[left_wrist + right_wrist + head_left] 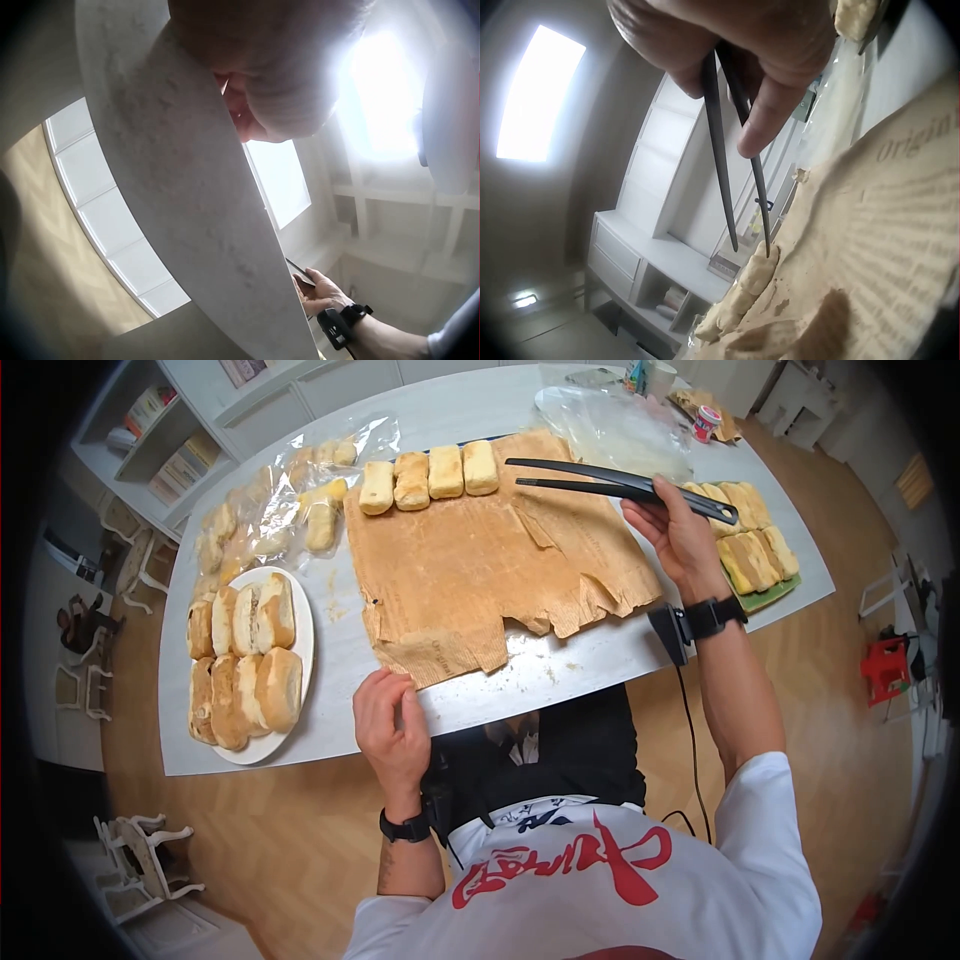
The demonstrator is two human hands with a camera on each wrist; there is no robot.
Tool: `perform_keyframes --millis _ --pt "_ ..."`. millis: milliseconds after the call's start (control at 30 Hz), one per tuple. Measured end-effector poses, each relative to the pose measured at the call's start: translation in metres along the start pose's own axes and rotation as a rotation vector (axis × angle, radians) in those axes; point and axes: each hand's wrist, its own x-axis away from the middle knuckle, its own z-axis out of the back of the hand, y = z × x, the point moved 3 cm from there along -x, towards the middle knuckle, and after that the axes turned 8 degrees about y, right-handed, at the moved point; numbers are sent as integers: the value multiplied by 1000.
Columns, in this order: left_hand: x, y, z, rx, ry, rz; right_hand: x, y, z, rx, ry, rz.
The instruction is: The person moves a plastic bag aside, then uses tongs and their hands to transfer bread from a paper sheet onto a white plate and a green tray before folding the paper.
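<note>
Black tongs (620, 484) are held in the right hand (682, 540) above the right part of a brown paper sheet (440, 580); their tips stand apart with nothing between them. In the right wrist view the fingers wrap the tongs (721, 150). Several bread pieces (445, 472) form a row at the paper's far edge, left of the tips. The left hand (392, 725) rests at the table's near edge by the paper's lower left corner, fingers loosely bent, holding nothing that shows; in the left wrist view its fingers (238, 112) are partly hidden.
A white oval plate (308, 660) with two rows of filled bread stands at the left. Behind it lie clear bags (290, 500) of bread. At the right is a green tray (768, 596) of bread. Clear plastic (625, 435) and a small tub (707, 422) sit at the back.
</note>
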Motion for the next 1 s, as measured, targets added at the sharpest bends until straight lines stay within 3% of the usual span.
perform_keyframes --millis 267,767,1000 --pt "-1 0 1 20 28 6 -16 24 -17 2 83 -9" --pt "-1 2 1 17 26 -3 -2 45 -24 -63 78 -50" --pt "-1 3 1 20 26 -3 6 39 -33 12 45 39"
